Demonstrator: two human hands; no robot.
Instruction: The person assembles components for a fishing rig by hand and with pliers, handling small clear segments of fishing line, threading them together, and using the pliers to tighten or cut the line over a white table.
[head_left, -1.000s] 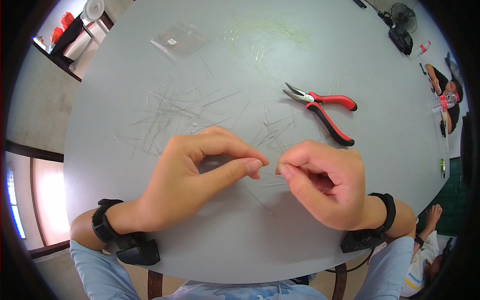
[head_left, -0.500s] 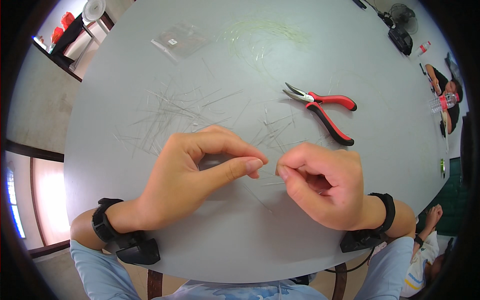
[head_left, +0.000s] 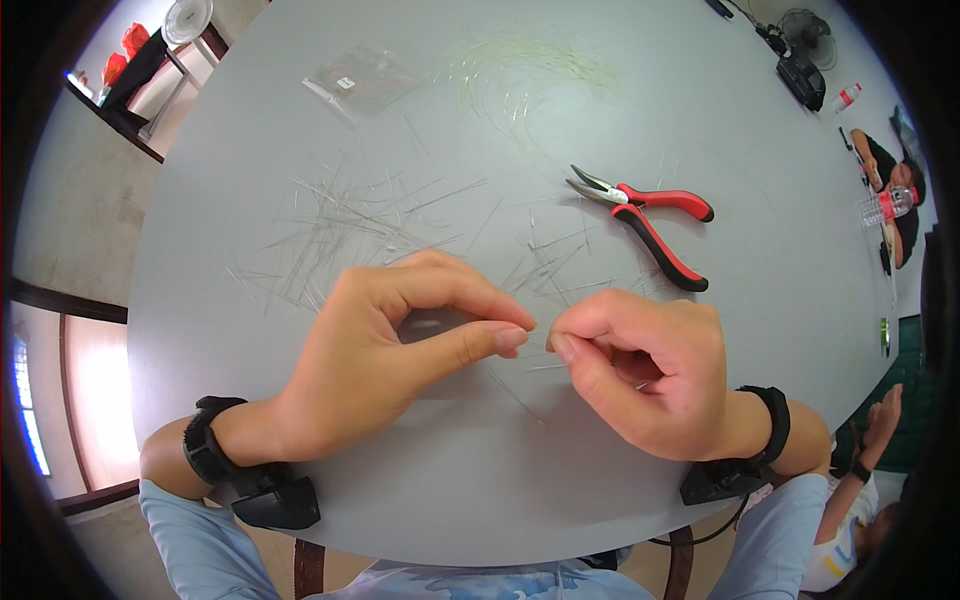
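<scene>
Silvery, straight, needle-thin pins [head_left: 350, 211] are scattered across the smooth grey bench's [head_left: 470, 480] middle. Toward its near edge, left hand [head_left: 365, 360] and right hand [head_left: 680, 380] are each pinched together; anything held cannot be discerned. Delicate fingertip work seems underway; steady alignment is probably called for.

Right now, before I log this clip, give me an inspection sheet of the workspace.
Surface: grey tabletop, with fine pieces scattered over it.
Job's things: thin needle-like pieces in a loose pile beyond the hands; bent-nose pliers lying open, handles red and black.
Clutter: clear plastic bag and pale yellow-green strands toward the far side.
Grips: left hand and right hand each pinch thumb to forefinger; anything between is too fine to confirm.
Cables: black cable near the right wrist device; ends untraceable.
Surroundings: fan, clear bottle, two people at right.
</scene>
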